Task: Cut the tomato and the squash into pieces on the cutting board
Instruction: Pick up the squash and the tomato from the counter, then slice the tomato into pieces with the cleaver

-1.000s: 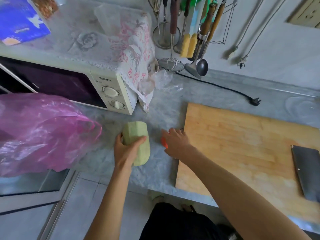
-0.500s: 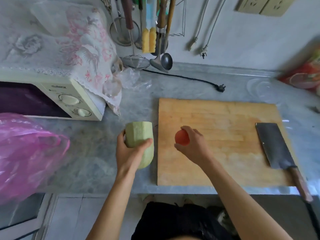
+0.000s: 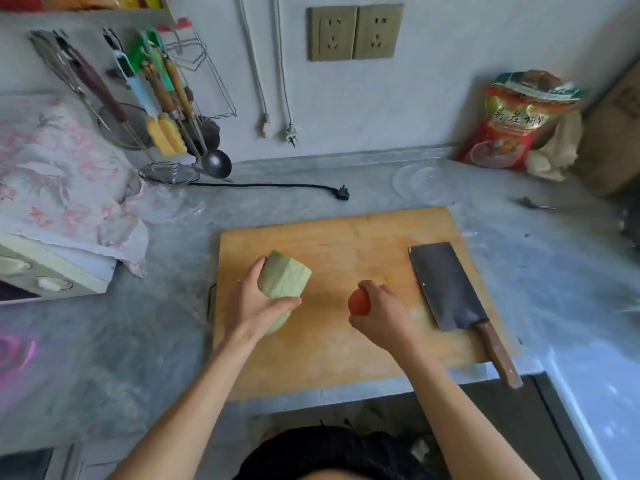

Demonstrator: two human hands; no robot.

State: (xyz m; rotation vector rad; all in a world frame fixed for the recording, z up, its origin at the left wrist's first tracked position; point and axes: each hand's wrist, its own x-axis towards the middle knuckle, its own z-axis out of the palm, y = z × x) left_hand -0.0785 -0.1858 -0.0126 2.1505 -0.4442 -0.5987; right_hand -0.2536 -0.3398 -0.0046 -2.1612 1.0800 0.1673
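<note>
A pale green peeled squash (image 3: 283, 279) is over the left part of the wooden cutting board (image 3: 346, 355); my left hand (image 3: 252, 306) grips it round its near end. A small red tomato (image 3: 359, 303) is over the middle of the board, held in the curled fingers of my right hand (image 3: 382, 317). I cannot tell whether either touches the board. A cleaver (image 3: 448, 289) with a dark blade and a brown wooden handle lies flat on the board's right side, the handle sticking out past the near edge.
A microwave (image 3: 45, 275) under a flowered cloth stands at the left. Utensils (image 3: 162, 109) hang on the wall behind, and a black plug cord (image 3: 277, 185) lies on the grey counter. A red food bag (image 3: 512, 123) leans at the back right. A pink bag (image 3: 14, 351) shows at the left edge.
Both hands have moved to the right. The squash has gone from the bare counter to over the board's left part, and the tomato has come nearer the cleaver.
</note>
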